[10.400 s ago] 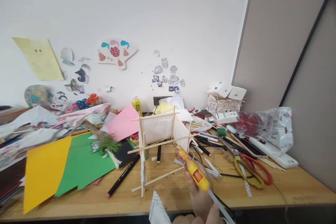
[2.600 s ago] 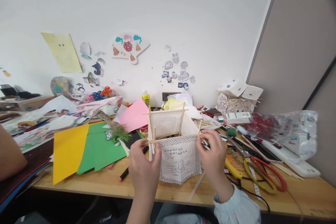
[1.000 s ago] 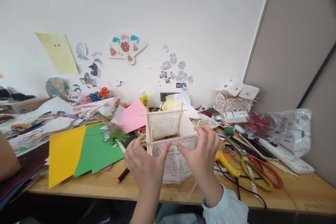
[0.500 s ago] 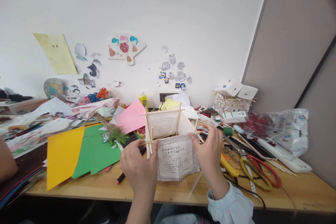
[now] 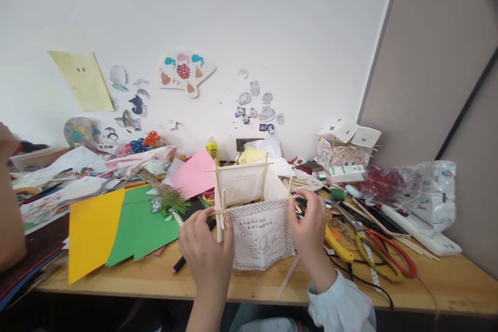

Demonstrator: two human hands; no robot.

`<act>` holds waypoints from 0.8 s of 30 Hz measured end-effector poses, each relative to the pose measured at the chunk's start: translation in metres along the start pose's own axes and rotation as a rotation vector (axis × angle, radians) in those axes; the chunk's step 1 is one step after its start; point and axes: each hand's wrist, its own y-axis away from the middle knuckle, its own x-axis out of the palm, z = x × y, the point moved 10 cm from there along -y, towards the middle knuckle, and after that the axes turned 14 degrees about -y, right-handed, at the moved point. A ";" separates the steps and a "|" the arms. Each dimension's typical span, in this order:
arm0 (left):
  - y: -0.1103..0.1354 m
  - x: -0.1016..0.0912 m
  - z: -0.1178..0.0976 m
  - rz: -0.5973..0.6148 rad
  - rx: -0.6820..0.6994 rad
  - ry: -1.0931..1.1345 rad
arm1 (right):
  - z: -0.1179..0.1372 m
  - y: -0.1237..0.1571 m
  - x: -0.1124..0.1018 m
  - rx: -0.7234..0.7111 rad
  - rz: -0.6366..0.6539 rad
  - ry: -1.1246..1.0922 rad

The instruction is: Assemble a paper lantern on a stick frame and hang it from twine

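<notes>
A paper lantern (image 5: 260, 241) on a frame of thin wooden sticks stands at the table's front edge, open at the top. Its front panel carries a drawn sailboat, handwritten characters and a cross-hatched border. My left hand (image 5: 208, 249) is closed on the stick ends at the lantern's front left corner, thumb against the panel's edge. At the front right corner, my right hand (image 5: 309, 223) pinches the end of the top stick. The lantern's back panel (image 5: 243, 184) shows faint writing through the paper.
Yellow (image 5: 95, 233) and green paper sheets (image 5: 143, 233) lie left, with a pink sheet (image 5: 198, 174) behind. On the right are scissors (image 5: 379, 257), a yellow-handled tool (image 5: 338, 244), a phone (image 5: 381, 218) and a plastic bag (image 5: 431, 192). Another person's arm (image 5: 10, 207) shows far left.
My right thumb has slid off the front panel toward the right corner. The other person's arm at the far left has risen. My left hand stays at its corner.
</notes>
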 end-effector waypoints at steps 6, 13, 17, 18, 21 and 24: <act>-0.002 0.001 -0.001 0.036 -0.016 -0.066 | -0.002 -0.002 0.001 0.043 -0.005 0.018; -0.004 -0.004 -0.005 0.085 0.023 -0.131 | -0.001 -0.007 0.002 0.087 -0.003 0.014; -0.012 0.000 0.004 0.244 -0.017 -0.052 | -0.003 -0.008 0.001 0.117 0.039 0.014; -0.015 0.003 0.007 0.301 -0.028 0.001 | -0.005 -0.008 0.001 0.133 0.056 0.007; -0.024 0.013 0.014 0.487 -0.039 0.139 | -0.014 -0.012 0.003 0.209 0.154 -0.068; -0.033 0.024 0.014 0.691 0.012 0.149 | -0.025 -0.016 0.008 0.327 0.317 -0.160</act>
